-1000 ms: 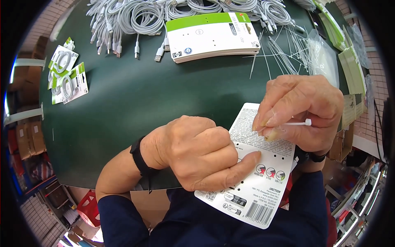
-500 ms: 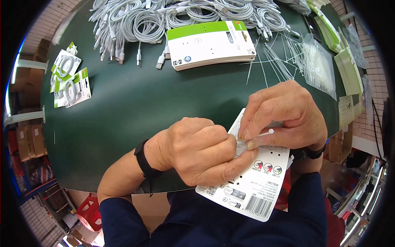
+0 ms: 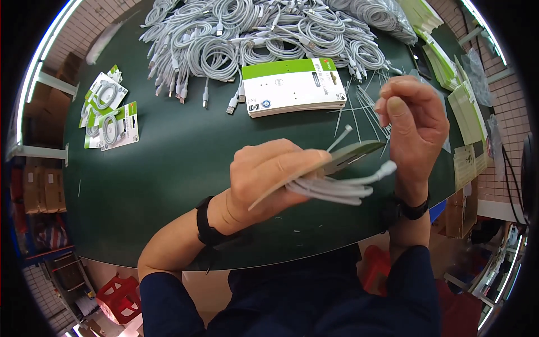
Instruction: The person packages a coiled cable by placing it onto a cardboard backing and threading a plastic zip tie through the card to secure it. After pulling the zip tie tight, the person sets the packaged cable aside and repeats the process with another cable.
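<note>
My left hand (image 3: 272, 180) is closed on a backing card (image 3: 359, 150), which is tilted nearly edge-on. Against the card's underside hangs a coiled light grey cable (image 3: 342, 191), its plug (image 3: 386, 169) pointing right. A white cable tie (image 3: 340, 138) sticks up beyond the card's far edge. Apart from the card, to its right, my right hand (image 3: 418, 126) is raised. Its fingers are loosely bent, thumb up, with nothing visible between them. Under that hand's fingertips, loose white cable ties (image 3: 368, 104) are scattered on the table.
A stack of green and white cards (image 3: 295, 87) lies mid-table, before a large heap of coiled cables (image 3: 252, 33). Finished-looking carded cables (image 3: 118, 126) lie at the left. More green-edged cards (image 3: 469, 106) line the right side. A red stool (image 3: 119, 300) stands below at left.
The card has been lifted and turned from its printed back to edge-on, showing the coiled cable. My right hand has let go of the tie and moved up and right.
</note>
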`<action>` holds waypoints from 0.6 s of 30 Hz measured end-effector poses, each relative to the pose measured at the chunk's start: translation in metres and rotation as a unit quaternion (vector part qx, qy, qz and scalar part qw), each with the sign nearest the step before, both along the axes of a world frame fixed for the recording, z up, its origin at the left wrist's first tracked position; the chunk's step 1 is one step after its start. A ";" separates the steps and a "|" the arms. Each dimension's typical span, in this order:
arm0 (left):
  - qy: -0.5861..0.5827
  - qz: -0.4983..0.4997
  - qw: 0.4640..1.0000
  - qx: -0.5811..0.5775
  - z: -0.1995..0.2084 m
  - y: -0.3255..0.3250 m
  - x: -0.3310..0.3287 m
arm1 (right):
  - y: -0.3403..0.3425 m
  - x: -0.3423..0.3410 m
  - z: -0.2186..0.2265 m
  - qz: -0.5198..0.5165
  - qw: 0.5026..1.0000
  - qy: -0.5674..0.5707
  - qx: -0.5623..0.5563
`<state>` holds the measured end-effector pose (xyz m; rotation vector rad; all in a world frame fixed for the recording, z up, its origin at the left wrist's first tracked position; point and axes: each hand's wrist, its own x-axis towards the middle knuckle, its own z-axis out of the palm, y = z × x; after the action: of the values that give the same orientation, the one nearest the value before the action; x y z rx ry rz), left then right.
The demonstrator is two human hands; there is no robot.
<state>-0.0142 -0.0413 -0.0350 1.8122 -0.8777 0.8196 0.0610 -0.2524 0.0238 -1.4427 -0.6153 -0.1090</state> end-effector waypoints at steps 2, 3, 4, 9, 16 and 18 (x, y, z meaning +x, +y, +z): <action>0.089 0.080 0.983 -0.136 -0.005 -0.005 0.003 | -0.011 0.007 -0.007 -0.053 0.993 -0.099 0.043; 0.131 0.115 0.963 -0.206 -0.005 -0.007 0.006 | -0.013 0.010 -0.009 -0.080 0.983 -0.149 0.064; 0.122 0.119 0.964 -0.204 0.002 -0.007 0.007 | -0.009 0.010 -0.011 -0.075 0.982 -0.157 0.068; 0.371 0.061 0.812 -0.447 0.028 -0.004 0.014 | 0.020 -0.010 -0.007 -0.023 0.903 -0.408 -0.136; 0.372 0.055 0.795 -0.476 0.020 -0.009 0.027 | 0.036 -0.017 -0.013 -0.083 0.821 -0.498 -0.266; 0.376 0.052 0.790 -0.482 0.017 -0.012 0.029 | 0.034 -0.015 -0.014 -0.114 0.800 -0.503 -0.307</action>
<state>0.0146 -0.0535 -0.0180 1.0624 0.1941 0.3862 0.0465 -0.2181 0.0094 -2.0554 -1.4316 -0.9977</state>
